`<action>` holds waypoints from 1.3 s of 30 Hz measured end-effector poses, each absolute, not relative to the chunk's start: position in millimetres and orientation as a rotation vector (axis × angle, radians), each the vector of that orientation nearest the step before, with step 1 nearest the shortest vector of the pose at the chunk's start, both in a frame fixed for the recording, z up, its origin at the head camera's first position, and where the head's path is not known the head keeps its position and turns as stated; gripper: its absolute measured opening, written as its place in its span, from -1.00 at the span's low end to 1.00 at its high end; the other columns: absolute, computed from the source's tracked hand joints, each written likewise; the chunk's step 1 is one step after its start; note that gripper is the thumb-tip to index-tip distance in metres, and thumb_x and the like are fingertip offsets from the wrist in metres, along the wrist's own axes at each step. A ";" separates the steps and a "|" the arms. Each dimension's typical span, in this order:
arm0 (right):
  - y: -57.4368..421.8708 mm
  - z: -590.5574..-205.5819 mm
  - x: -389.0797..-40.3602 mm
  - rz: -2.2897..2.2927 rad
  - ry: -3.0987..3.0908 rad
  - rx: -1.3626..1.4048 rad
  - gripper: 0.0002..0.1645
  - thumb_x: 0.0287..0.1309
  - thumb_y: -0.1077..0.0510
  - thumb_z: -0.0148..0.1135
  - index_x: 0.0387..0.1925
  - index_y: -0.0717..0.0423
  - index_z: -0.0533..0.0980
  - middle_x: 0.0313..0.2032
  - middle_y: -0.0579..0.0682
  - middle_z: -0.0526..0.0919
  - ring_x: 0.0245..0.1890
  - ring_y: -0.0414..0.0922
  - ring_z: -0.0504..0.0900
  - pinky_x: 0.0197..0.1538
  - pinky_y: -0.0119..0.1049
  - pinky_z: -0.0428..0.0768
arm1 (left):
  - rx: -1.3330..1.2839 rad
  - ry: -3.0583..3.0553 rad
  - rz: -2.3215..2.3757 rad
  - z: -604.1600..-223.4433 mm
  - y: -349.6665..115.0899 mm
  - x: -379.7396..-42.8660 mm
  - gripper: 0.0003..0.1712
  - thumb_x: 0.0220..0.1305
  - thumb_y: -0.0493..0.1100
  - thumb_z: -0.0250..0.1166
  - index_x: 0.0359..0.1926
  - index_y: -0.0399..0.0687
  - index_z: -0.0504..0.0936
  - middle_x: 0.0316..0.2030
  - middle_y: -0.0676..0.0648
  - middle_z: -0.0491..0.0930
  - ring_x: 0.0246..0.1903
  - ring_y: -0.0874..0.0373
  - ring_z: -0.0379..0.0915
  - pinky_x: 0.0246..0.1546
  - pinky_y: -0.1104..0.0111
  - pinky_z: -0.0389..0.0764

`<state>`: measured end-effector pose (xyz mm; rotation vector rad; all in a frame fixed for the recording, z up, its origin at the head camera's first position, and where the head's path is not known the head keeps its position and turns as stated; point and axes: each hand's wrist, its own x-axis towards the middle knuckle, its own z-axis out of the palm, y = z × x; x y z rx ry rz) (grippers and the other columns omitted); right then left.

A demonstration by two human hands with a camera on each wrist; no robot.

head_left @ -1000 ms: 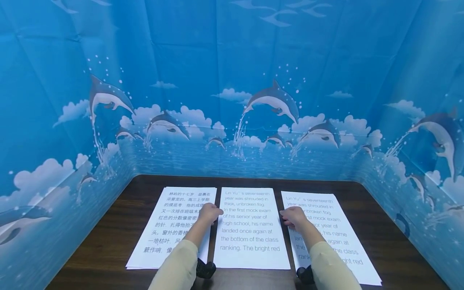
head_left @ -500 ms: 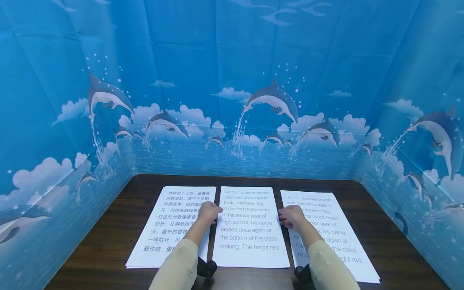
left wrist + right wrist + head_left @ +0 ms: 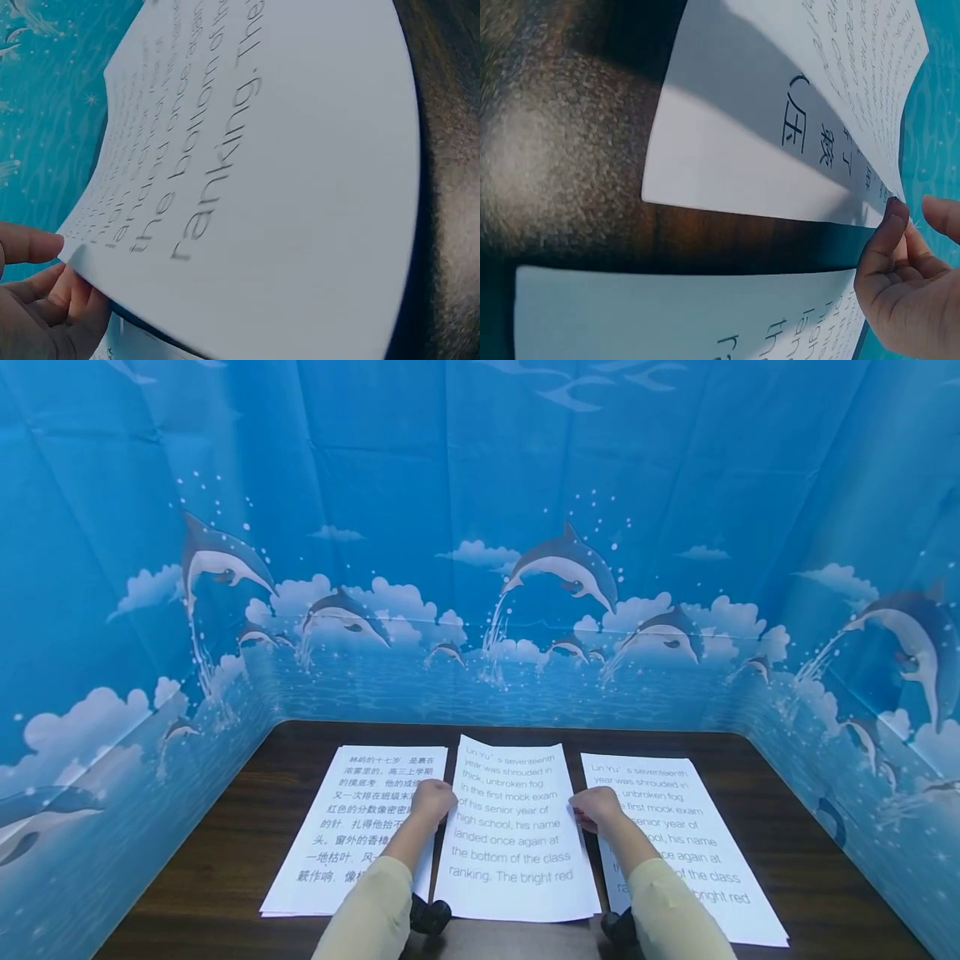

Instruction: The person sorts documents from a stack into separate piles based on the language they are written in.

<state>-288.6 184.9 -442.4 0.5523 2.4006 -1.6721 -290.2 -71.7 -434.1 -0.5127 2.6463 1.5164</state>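
Lower left, a stack of paper (image 3: 330,839) sits on the bench (image 3: 210,843). Left hand (image 3: 432,802) is pinching the left edge of the English sheet (image 3: 513,835), which is lower centre, kinda bowed over a Chinese page (image 3: 727,150). Right hand (image 3: 597,808) pinches its right edge. Another printout (image 3: 701,852)'s lower right.

A blue backdrop (image 3: 420,460), faintly creased, fills the upper part of the head view. On it one large dolphin (image 3: 562,556) arches at centre, another at left, a third at the right edge, among white clouds (image 3: 480,554) above a rippled sea (image 3: 420,697). The dark wooden table (image 3: 217,860) spans the lower frame; glare brightens it at left in the right wrist view.
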 end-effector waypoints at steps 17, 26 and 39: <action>180.8 -438.2 -282.3 -1.596 2.433 0.557 -0.75 -0.06 0.33 0.07 -0.27 0.39 0.44 -0.39 0.16 0.46 -0.44 -0.04 0.48 -0.42 -0.32 0.49 | -0.431 2.707 1.488 -433.2 -66.8 -285.2 -0.65 -0.06 -0.38 0.04 -0.16 -0.36 0.49 -0.34 -0.23 0.46 -0.53 0.04 0.36 -0.71 0.38 0.40; 187.3 -436.1 -286.3 -1.593 2.416 0.637 -0.71 -0.02 0.32 0.04 -0.20 0.38 0.39 -0.35 0.18 0.46 -0.40 -0.03 0.48 -0.46 -0.36 0.48 | -0.450 2.659 1.491 -437.1 -64.7 -290.3 -0.67 0.04 -0.34 0.04 -0.12 -0.31 0.47 -0.36 -0.16 0.44 -0.47 0.06 0.37 -0.64 0.39 0.39; 213.3 -419.2 -287.2 -1.541 2.462 0.678 -0.66 0.00 0.30 -0.02 -0.14 0.39 0.38 -0.39 0.17 0.46 -0.54 -0.13 0.44 -0.52 -0.43 0.40 | -0.442 2.634 1.506 -426.6 -39.9 -295.1 -0.65 0.02 -0.35 0.04 -0.10 -0.27 0.46 -0.38 -0.14 0.43 -0.54 0.08 0.35 -0.69 0.43 0.32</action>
